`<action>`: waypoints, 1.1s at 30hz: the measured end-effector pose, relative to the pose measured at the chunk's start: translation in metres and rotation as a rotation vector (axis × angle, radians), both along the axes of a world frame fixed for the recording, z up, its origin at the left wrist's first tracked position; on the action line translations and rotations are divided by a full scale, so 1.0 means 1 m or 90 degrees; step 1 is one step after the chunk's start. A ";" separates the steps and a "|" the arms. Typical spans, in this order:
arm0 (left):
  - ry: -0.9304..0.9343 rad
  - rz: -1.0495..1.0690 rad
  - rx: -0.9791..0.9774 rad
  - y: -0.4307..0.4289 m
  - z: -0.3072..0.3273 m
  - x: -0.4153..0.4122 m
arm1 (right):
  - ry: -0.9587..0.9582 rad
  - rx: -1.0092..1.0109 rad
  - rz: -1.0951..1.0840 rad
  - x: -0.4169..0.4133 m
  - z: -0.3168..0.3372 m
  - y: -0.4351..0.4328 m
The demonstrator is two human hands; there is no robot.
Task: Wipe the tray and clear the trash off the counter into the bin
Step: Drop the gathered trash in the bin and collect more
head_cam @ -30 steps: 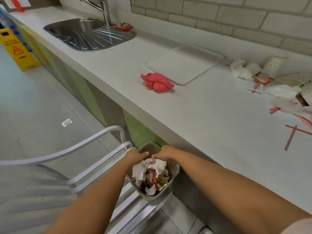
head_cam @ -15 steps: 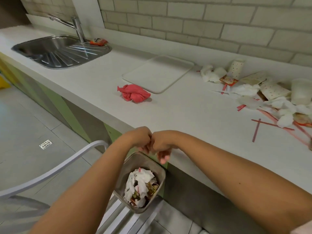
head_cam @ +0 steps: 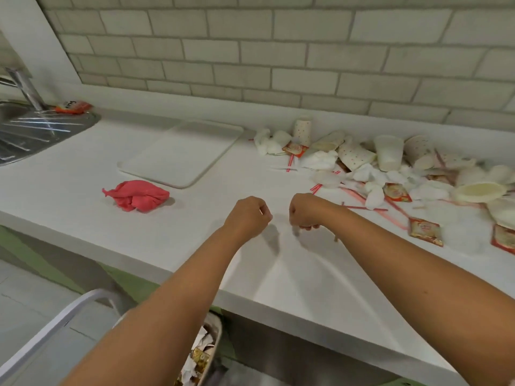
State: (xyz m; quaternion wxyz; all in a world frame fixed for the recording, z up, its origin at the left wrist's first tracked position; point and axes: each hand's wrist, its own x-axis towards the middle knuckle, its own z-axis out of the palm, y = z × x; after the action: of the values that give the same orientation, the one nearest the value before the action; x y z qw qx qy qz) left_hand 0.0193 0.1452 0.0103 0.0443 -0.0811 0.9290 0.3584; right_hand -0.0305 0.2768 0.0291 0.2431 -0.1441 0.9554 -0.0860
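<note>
My left hand [head_cam: 248, 215] and my right hand [head_cam: 305, 211] hover side by side over the white counter [head_cam: 278, 274], fingers curled, holding nothing. The white tray [head_cam: 181, 154] lies flat at the back, to the left of my hands. In front of the tray sits a crumpled red cloth [head_cam: 139, 195]. A pile of trash [head_cam: 390, 168] covers the counter's right part: paper cups, napkins, red straws, sauce packets and lids. The bin [head_cam: 214, 341], holding napkins and packets, stands below the counter's front edge, partly hidden by my left forearm.
A steel sink [head_cam: 33, 132] with a faucet [head_cam: 26, 90] is at the far left, and an orange packet [head_cam: 72, 107] lies beside it. A white chair frame [head_cam: 41, 330] stands on the floor at lower left. A brick wall backs the counter.
Both hands rose from the bin to above the counter and moved apart. The view lifted and turned right, showing more of the trash pile.
</note>
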 end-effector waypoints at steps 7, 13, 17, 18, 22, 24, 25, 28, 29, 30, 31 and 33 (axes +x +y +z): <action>0.036 -0.102 -0.067 0.080 -0.011 -0.048 | 0.104 0.052 -0.139 -0.043 -0.014 0.085; 0.089 -0.189 -0.170 0.141 -0.028 -0.086 | 0.223 -0.022 -0.265 -0.072 -0.024 0.139; 0.100 -0.228 -0.282 0.158 -0.042 -0.106 | 0.258 -0.059 -0.268 -0.091 -0.031 0.163; 0.098 -0.236 -0.313 0.159 -0.044 -0.109 | 0.242 -0.048 -0.247 -0.095 -0.031 0.166; 0.094 -0.251 -0.422 0.159 -0.047 -0.122 | 0.168 0.033 -0.190 -0.115 -0.037 0.173; 0.106 -0.255 -0.434 0.155 -0.047 -0.125 | 0.145 0.066 -0.184 -0.121 -0.035 0.171; 0.104 -0.264 -0.435 0.153 -0.046 -0.126 | 0.141 0.073 -0.184 -0.125 -0.036 0.170; 0.076 -0.295 -0.443 0.152 -0.045 -0.127 | 0.124 0.052 -0.213 -0.134 -0.034 0.169; 0.065 -0.300 -0.441 0.151 -0.045 -0.127 | 0.123 0.037 -0.220 -0.138 -0.035 0.169; 0.055 -0.306 -0.436 0.151 -0.045 -0.128 | 0.130 0.026 -0.226 -0.142 -0.034 0.169; 0.046 -0.313 -0.430 0.150 -0.045 -0.129 | 0.147 0.011 -0.230 -0.145 -0.033 0.170; 0.028 -0.322 -0.405 0.150 -0.044 -0.129 | 0.171 0.002 -0.230 -0.145 -0.024 0.171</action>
State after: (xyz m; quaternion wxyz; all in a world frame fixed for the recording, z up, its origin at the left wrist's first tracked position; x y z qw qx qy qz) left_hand -0.1099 0.2950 -0.0340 0.0842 0.1478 0.9849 0.0329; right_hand -0.1752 0.4482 0.0049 0.0947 0.0198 0.9895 -0.1072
